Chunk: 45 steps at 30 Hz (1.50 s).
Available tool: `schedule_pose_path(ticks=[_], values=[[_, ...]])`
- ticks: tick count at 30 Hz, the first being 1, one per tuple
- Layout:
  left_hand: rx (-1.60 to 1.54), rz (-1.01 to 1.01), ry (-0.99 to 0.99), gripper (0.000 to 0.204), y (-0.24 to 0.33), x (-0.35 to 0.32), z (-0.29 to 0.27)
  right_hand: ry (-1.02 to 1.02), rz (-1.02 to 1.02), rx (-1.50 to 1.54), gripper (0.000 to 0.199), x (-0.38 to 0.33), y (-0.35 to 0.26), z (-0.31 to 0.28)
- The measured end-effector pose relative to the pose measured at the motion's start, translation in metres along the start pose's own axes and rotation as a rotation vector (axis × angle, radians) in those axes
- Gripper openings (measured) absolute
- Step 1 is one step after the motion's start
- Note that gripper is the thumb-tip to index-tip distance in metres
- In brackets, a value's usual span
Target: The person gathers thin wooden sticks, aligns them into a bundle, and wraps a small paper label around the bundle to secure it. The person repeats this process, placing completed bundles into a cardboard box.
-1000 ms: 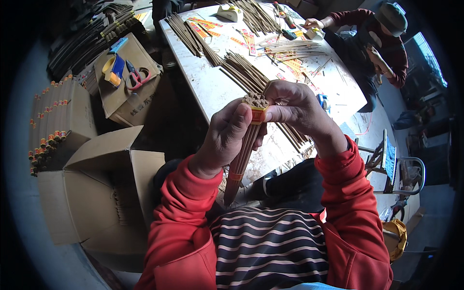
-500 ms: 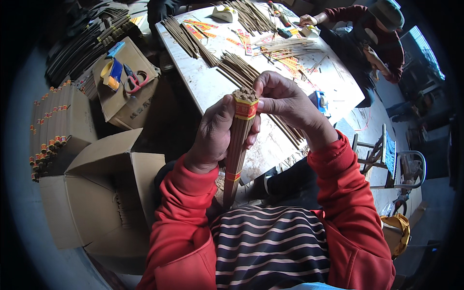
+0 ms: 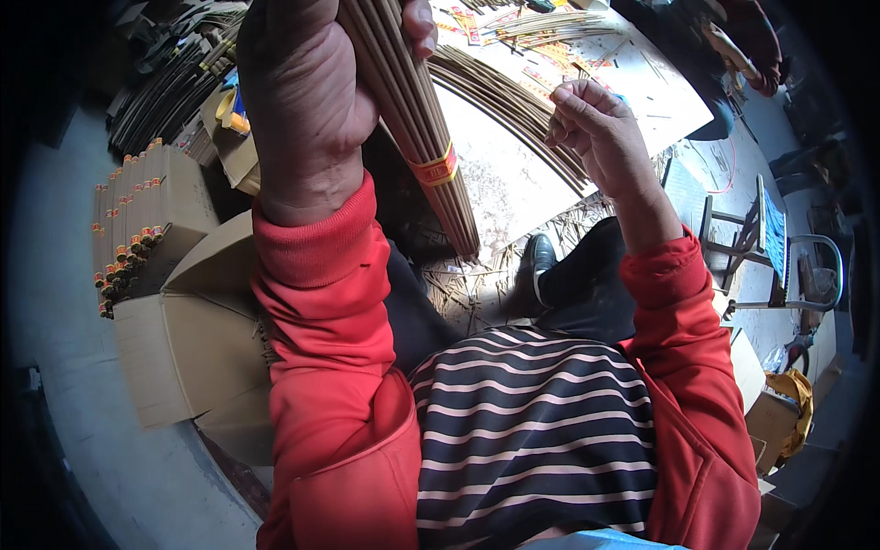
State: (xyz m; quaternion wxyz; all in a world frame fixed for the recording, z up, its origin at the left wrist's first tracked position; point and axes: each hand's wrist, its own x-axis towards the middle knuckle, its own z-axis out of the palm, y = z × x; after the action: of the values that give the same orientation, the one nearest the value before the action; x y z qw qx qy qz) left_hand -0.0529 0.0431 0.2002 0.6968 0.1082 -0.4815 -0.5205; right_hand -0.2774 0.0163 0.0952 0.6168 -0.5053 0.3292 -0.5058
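My left hand [image 3: 307, 101] is wrapped round a bundle of brown incense sticks [image 3: 403, 92], raised close at the upper left. A red and yellow paper band [image 3: 434, 167] circles the bundle near its lower end. The bundle leans, and its top runs out of the picture. My right hand [image 3: 596, 128] is held apart from it over the table, thumb and fingertips pinched together. Whatever sits in that pinch is too small to name. Loose incense sticks [image 3: 513, 115] lie on the white table [image 3: 490, 197] between the two hands.
An open cardboard box [image 3: 147, 362] stands at my left, with banded bundles [image 3: 128, 215] stacked behind it. Sticks litter the floor [image 3: 458, 284] by my feet. A metal-framed chair [image 3: 761, 229] is at the right. Another person [image 3: 733, 55] sits across the table.
My left hand has lifted the bundle up and nearer, tilting it. My right hand has let go of its top end and moved away to the right. The view has shifted downward.
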Motion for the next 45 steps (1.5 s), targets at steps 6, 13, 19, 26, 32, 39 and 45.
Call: schedule_pose_path(ticks=[6, 13, 19, 26, 32, 39, 45], values=[[0.251, 0.179, 0.001, 0.032, -0.026, 0.001, 0.036, 0.086, -0.018, 0.001, 0.018, -0.035, -0.009, -0.015], [0.511, 0.215, -0.075, 0.026, -0.076, 0.001, 0.008, 0.144, -0.039, -0.085, 0.019, -0.068, 0.001, -0.026], [0.207, 0.225, -0.011, 0.017, -0.041, -0.007, 0.071, 0.178, -0.497, -0.994, 0.058, -0.08, 0.002, 0.005], [-0.067, 0.009, -0.029, 0.033, -0.021, -0.038, 0.1, -0.045, -0.299, -0.829, 0.03, -0.127, -0.011, 0.003], [-0.374, -0.195, -0.425, 0.024, -0.031, -0.039, 0.1, -0.009, -0.091, -0.746, 0.03, -0.185, -0.036, 0.003], [-0.405, -0.155, -0.366, 0.022, -0.046, -0.05, 0.144, 0.135, -0.146, -0.912, 0.037, -0.232, -0.067, -0.014], [-0.306, -0.184, -0.68, 0.073, -0.068, -0.086, 0.203, 0.336, -0.18, -1.009, 0.029, -0.312, -0.087, -0.046]])
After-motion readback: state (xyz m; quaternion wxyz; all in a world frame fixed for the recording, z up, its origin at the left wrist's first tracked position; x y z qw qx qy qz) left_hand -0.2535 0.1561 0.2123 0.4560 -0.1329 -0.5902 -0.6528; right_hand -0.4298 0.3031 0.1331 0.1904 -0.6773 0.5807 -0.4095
